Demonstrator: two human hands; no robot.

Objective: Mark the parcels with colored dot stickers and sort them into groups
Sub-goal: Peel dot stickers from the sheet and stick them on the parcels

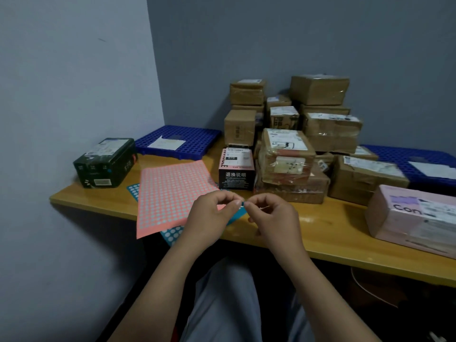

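Note:
A pink sheet of dot stickers [170, 193] lies on the wooden table [320, 240], over a blue sticker sheet [170, 236]. My left hand [209, 215] and my right hand [271, 215] meet just above the sheets, fingertips pinching a small blue dot sticker [243, 204] between them. A dark green parcel [106, 162] sits at the left. Behind the hands stands a black and pink box [236, 169], and beyond it a pile of brown cardboard parcels [296, 134]. A pink parcel [414, 218] lies at the right.
Two blue plastic grid pallets lie on the table, one at the back left [180, 141] with a paper on it, one at the right [419, 161]. Grey walls close the corner. The table's front edge runs just beneath my wrists.

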